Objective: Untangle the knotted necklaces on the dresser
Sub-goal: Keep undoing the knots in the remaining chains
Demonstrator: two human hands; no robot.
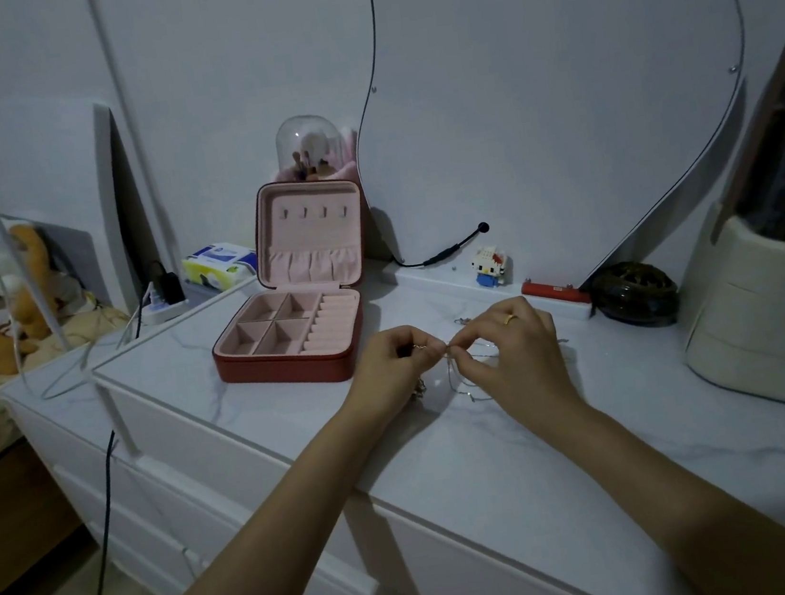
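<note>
Nearest to us, our left hand (396, 359) and right hand (512, 346) meet just above the dresser (501, 452), each with fingertips pressed together on a thin strand of the necklaces (455, 374). The short stretch between the two pinches is held up, while loops of chain trail down onto the marble top below and to the right of our hands. The chains are too fine for us to tell how tight the knot is, but we judge the untangling as mid-way at most: nothing lies separated. Beyond, the jewelry box (303, 319) stands open, its compartments showing no chain, so sorting each necklace free remains.
</note>
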